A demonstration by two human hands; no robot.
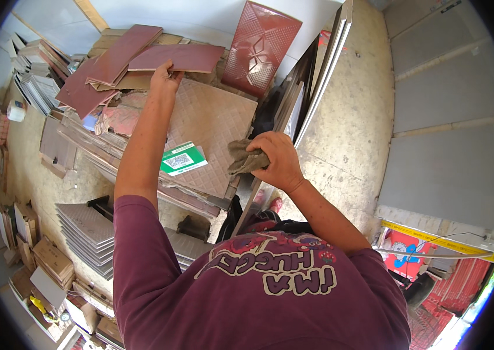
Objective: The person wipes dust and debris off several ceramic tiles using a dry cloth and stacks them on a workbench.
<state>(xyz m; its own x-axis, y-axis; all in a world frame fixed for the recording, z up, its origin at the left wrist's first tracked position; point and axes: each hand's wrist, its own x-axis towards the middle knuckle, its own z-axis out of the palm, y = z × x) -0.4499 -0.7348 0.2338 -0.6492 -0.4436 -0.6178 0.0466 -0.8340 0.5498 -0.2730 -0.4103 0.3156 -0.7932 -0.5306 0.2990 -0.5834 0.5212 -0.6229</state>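
Observation:
My left hand (166, 79) grips the near edge of a dark red tile (185, 57), thumb on its face, above the far side of the stack. A crumpled grey-brown rag (244, 157) is bunched in my right hand (277, 161), off the right edge of a brown patterned tile (212, 122). On that tile lies a green and white card with a square code (183, 159). Several red tiles (119, 58) overlap at the far left of the stack. Leaning on the wall at the back is a glossy dark red embossed tile (261, 49).
Large panels (331, 52) stand upright to the right of the stack. Fanned grey tiles (87, 233) sit on the floor at left, with cardboard boxes (52, 261) beyond. Big grey tiles (448, 169) line the right wall. A white roll (16, 111) is at far left.

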